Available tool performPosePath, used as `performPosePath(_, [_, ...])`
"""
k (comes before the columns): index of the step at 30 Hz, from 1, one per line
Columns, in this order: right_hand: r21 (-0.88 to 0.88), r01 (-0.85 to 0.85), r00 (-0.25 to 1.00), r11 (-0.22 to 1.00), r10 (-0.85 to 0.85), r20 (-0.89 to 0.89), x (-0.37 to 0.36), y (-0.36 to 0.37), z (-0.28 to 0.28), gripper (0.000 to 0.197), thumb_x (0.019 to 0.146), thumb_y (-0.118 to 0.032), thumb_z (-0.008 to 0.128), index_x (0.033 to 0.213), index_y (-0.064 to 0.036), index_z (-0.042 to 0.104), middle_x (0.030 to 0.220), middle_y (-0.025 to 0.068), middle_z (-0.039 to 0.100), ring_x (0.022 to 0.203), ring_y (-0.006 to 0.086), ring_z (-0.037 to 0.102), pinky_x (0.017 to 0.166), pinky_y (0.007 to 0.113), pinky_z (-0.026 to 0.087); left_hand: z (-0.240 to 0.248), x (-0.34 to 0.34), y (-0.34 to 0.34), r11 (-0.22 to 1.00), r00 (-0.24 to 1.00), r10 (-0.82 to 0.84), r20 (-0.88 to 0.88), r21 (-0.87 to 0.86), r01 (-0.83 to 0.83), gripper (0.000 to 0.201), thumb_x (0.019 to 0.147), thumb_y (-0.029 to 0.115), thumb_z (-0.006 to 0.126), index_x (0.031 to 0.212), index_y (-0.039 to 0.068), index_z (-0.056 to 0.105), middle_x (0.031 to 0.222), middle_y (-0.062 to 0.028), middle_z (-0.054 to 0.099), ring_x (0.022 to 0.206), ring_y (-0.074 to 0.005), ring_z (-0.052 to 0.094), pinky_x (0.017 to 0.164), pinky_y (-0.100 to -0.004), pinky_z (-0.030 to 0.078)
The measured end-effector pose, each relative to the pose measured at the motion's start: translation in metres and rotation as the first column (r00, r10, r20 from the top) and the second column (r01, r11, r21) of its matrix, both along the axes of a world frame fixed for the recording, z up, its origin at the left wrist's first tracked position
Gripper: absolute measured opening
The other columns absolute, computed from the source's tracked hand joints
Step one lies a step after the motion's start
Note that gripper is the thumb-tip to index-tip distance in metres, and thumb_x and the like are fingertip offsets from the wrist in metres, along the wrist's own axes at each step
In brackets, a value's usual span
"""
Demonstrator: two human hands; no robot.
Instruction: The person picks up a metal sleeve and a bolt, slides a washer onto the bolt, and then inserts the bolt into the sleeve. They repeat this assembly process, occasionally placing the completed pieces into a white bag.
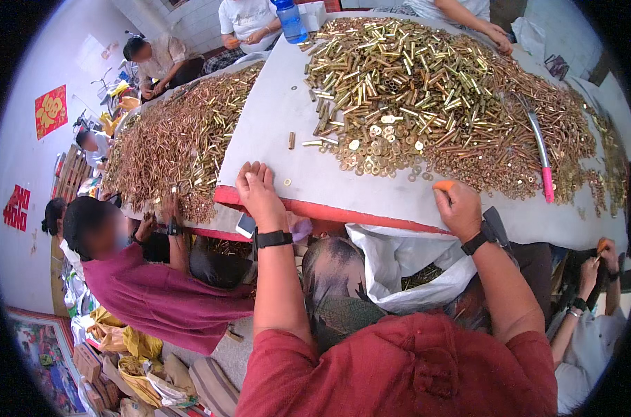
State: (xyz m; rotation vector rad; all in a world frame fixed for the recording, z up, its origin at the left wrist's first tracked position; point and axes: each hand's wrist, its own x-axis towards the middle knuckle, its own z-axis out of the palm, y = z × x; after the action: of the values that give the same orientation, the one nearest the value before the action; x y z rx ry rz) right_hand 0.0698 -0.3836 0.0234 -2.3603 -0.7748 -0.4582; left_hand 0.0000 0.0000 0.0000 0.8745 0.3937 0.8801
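My left hand (261, 196) rests at the near left corner of the table, fingers stretched forward and holding nothing I can see. A small gold washer (287, 182) lies just right of its fingers. At the table's near edge, my right hand (461, 212) is closed with a small orange piece (443, 185) at its fingertips; its kind is unclear. Beyond both hands spreads a large heap of brass and copper tubes (392, 76), with flat gold washers (378, 158) along its near side. One copper tube (292, 141) stands apart to the left.
A tool with a pink handle (548, 184) lies on the heap's right side. A white sack (426, 299) hangs open below the table edge. At left, a co-worker in a maroon top (155, 278) sits by another heap (183, 125). A blue bottle (291, 21) stands at the back.
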Motion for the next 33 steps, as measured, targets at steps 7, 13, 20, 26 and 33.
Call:
performPosePath(7, [0.020, 0.007, 1.000, 1.000, -0.006, -0.015, -0.004, 0.009, -0.001, 0.009, 0.082, -0.013, 0.066, 0.089, -0.0077, 0.068, 0.082, 0.0120, 0.067, 0.075, 0.0314, 0.065, 0.067, 0.040, 0.051, 0.023, -0.023, -0.025, 0.012, 0.756, 0.592, -0.281, 0.940, 0.340, 0.015, 0.082, 0.007, 0.063, 0.096, 0.003, 0.067, 0.095, -0.0177, 0.061, 0.088, -0.0368, 0.058, 0.074, -0.0427, 0.049])
performPosePath(13, [0.024, -0.012, 1.000, 1.000, 0.012, 0.023, -0.001, 0.005, 0.000, 0.009, 0.082, -0.013, 0.067, 0.089, -0.0075, 0.067, 0.082, 0.0121, 0.067, 0.075, 0.0318, 0.065, 0.067, 0.039, 0.051, 0.021, 0.001, -0.015, 0.123, 0.755, 0.470, -0.458, 0.881, 0.457, 0.016, 0.083, 0.010, 0.065, 0.096, 0.003, 0.067, 0.089, -0.0198, 0.064, 0.080, -0.0394, 0.062, 0.070, -0.0458, 0.050])
performPosePath(20, [-0.007, 0.013, 0.999, 1.000, -0.013, -0.040, -0.002, 0.003, 0.003, 0.009, 0.082, -0.014, 0.066, 0.087, -0.0078, 0.068, 0.083, 0.0125, 0.067, 0.076, 0.0320, 0.065, 0.068, 0.040, 0.052, 0.053, 0.083, -0.034, 0.344, 0.852, 0.197, -0.485, 0.848, 0.403, 0.043, 0.081, 0.024, 0.073, 0.117, 0.004, 0.060, 0.109, -0.0179, 0.065, 0.098, -0.0356, 0.062, 0.083, -0.0440, 0.050])
performPosePath(26, [0.009, -0.003, 0.999, 1.000, 0.003, -0.049, -0.001, 0.004, 0.005, 0.010, 0.082, -0.014, 0.066, 0.089, -0.0080, 0.069, 0.082, 0.0126, 0.067, 0.075, 0.0319, 0.064, 0.067, 0.041, 0.051, 0.038, 0.113, -0.040, 0.072, 0.615, 0.476, -0.629, 0.725, 0.685, 0.058, 0.079, 0.039, 0.073, 0.126, 0.011, 0.056, 0.121, -0.0186, 0.056, 0.115, -0.0382, 0.051, 0.094, -0.0494, 0.044])
performPosePath(33, [-0.023, 0.017, 0.999, 1.000, -0.018, -0.039, -0.001, 0.004, 0.006, 0.010, 0.082, -0.015, 0.066, 0.089, -0.0086, 0.069, 0.081, 0.0117, 0.066, 0.073, 0.0313, 0.064, 0.066, 0.041, 0.051, 0.026, 0.136, -0.046, -0.013, 0.670, 0.542, -0.506, 0.792, 0.610, 0.026, 0.083, 0.014, 0.061, 0.109, 0.010, 0.062, 0.105, -0.0175, 0.058, 0.099, -0.0392, 0.055, 0.084, -0.0460, 0.049])
